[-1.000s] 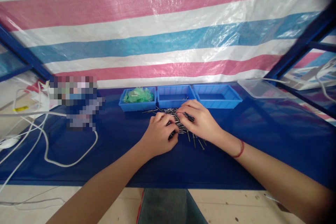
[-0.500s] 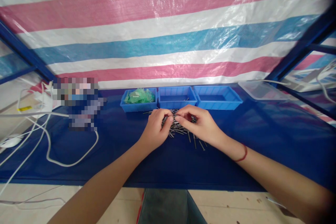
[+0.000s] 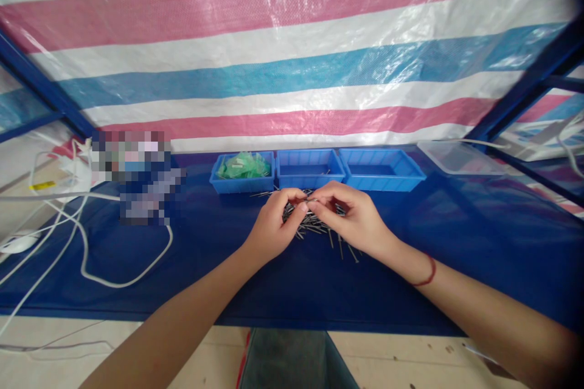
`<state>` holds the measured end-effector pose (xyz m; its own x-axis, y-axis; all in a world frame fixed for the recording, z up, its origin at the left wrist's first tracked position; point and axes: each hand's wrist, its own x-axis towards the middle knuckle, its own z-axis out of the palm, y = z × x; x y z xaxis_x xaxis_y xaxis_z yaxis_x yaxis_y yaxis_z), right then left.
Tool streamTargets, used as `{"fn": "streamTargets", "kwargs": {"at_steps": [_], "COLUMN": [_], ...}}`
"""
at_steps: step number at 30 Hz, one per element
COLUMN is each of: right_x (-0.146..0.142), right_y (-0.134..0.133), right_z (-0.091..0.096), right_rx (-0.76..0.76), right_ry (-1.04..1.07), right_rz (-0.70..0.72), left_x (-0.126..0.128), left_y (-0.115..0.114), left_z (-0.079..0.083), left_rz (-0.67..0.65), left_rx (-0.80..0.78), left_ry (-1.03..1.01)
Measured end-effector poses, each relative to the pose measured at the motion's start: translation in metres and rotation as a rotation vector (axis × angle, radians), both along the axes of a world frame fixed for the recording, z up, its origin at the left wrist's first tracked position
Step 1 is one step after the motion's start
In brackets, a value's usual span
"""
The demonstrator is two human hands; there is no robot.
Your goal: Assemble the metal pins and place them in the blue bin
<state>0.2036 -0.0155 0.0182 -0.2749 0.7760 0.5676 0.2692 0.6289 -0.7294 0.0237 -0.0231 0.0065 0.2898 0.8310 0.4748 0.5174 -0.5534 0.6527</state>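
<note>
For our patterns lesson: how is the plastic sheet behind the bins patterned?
The plastic sheet has pinkish-red, white and blue stripes, shown in the head view.

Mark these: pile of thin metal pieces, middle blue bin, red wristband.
Pile of thin metal pieces point(image 3: 314, 224): head view, near part of the pile.
Middle blue bin point(image 3: 297, 182): head view, front wall.
Red wristband point(image 3: 433, 269): head view, outer side of loop.

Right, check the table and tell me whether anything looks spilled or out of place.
Nail-like metal pieces lie in a loose heap on the blue table, in front of the blue bins, as if spilled. At left, white cables sprawl untidily across it.
</note>
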Motion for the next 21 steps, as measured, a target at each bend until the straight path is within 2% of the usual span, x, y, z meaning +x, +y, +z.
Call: {"fn": "streamTargets", "kwargs": {"at_steps": [6,10,15,18,21], "right_x": [0.001,0.003,0.006,0.01,0.016], "right_y": [-0.001,0.001,0.01,0.027,0.049], "right_z": [0.004,0.003,0.002,-0.001,-0.007], "right_rx": [0.064,0.094,0.273,0.368,0.43], "right_ry": [-0.056,-0.099,-0.237,-0.317,-0.412], "right_rz": [0.012,-0.011,-0.056,-0.183,-0.397], "left_x": [0.0,0.0,0.001,0.003,0.005], "left_y": [0.0,-0.002,-0.002,-0.003,-0.004], "left_z": [0.003,0.007,0.006,0.003,0.002], "left_rz": [-0.007,0.034,0.059,0.063,0.054], "left_rx": [-0.028,-0.019,-0.008,-0.035,-0.061], "left_ry": [0.02,-0.007,-0.041,-0.057,-0.014]}}
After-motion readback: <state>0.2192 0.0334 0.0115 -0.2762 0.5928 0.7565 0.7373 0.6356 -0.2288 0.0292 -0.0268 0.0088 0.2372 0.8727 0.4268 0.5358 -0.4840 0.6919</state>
